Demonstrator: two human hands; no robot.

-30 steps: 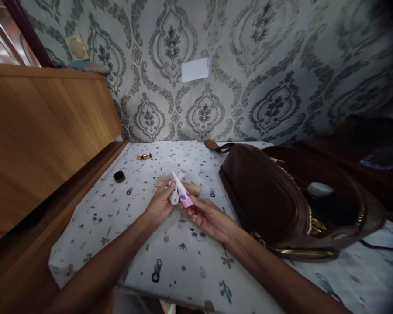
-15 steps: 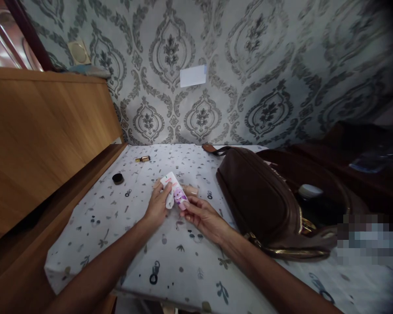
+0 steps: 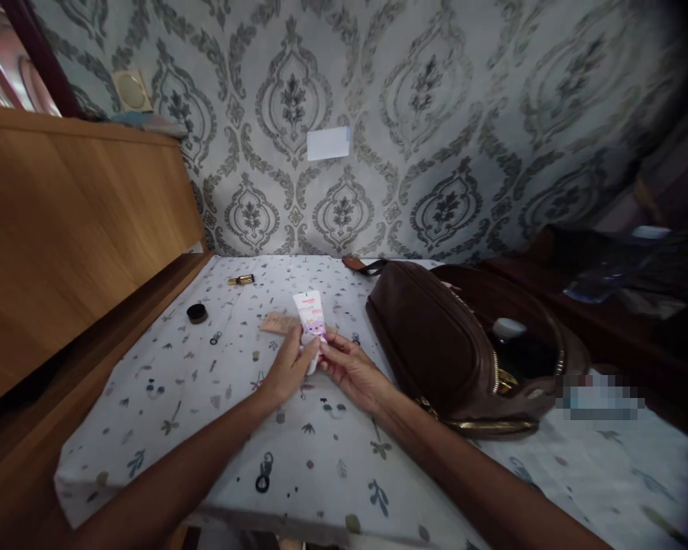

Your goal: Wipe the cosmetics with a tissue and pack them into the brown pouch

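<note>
A white squeeze tube with red lettering and a purple cartoon figure stands nearly upright above the table, its flat crimped end up. My left hand grips the tube's lower left side, thumb across its front. From the right, my right hand has its fingers closed around the lower end, so the cap area is mostly hidden. Behind the hands a beige tube lies on the patterned cloth, partly covered by the white one.
A brown leather bag lies unzipped on the right, a white-capped item inside. A round black-lidded jar and a small gold-and-black tube are on the left of the table. A wooden cabinet borders the left side.
The white tube has turned from leaning, with its lower end to the right, to nearly upright. My hands have come closer together at its lower end.
</note>
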